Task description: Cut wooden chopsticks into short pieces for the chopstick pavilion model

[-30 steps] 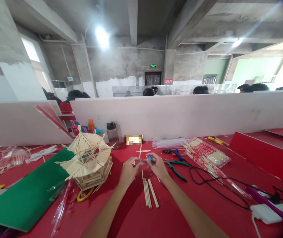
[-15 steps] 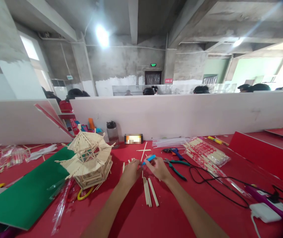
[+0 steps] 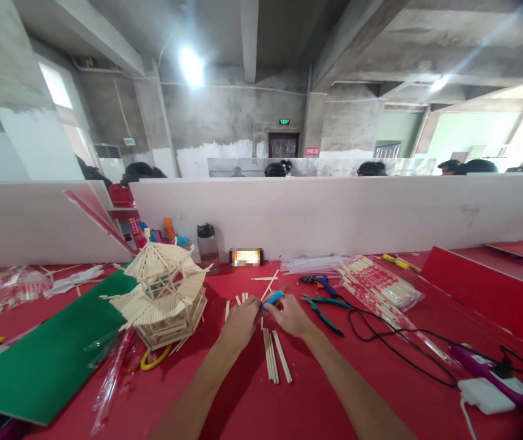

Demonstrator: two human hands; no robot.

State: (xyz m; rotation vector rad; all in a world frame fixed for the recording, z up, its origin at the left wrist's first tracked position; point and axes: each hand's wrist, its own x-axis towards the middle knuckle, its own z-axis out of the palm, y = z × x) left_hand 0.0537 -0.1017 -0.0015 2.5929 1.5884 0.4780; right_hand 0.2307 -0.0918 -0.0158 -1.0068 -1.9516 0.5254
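Currently both hands are together over the red table (image 3: 320, 397), near its middle, fingertips almost meeting. Left hand (image 3: 241, 321): fingers closed, pinching the lower end of a thin wooden stick (image 3: 270, 285), which slants up and away to the right. Right hand (image 3: 292, 316): thumb and fingers closed around a blue tool (image 3: 273, 297), pen-like in shape, its lower end at the left fingertips. Whether the tool touches the stick cannot be told; the fingers cover that spot.

Just beyond the hands, 1 crosswise stick (image 3: 259, 278) lies on the table. Short sticks (image 3: 227, 308) show beside and beyond the left hand. Nearer the wearer, between the forearms, loose cut sticks (image 3: 273, 357) lie roughly side by side.

Left of the hands: stick-built pagoda model (image 3: 169, 327) with 2 roof tiers, standing upright beside a green board (image 3: 54, 366); a yellow handle loop (image 3: 155, 362) shows at its foot. Behind it, a dark-lidded bottle (image 3: 207, 250) stands against the white partition (image 3: 334, 214).

Right of the hands: green-handled pliers (image 3: 326, 320), near them a blue glue gun (image 3: 320, 282), then bagged sticks (image 3: 375, 284). Farther right, a white adapter (image 3: 485, 395) lies beside a purple device (image 3: 476, 360). Heads of several people (image 3: 371, 168) show above the partition.
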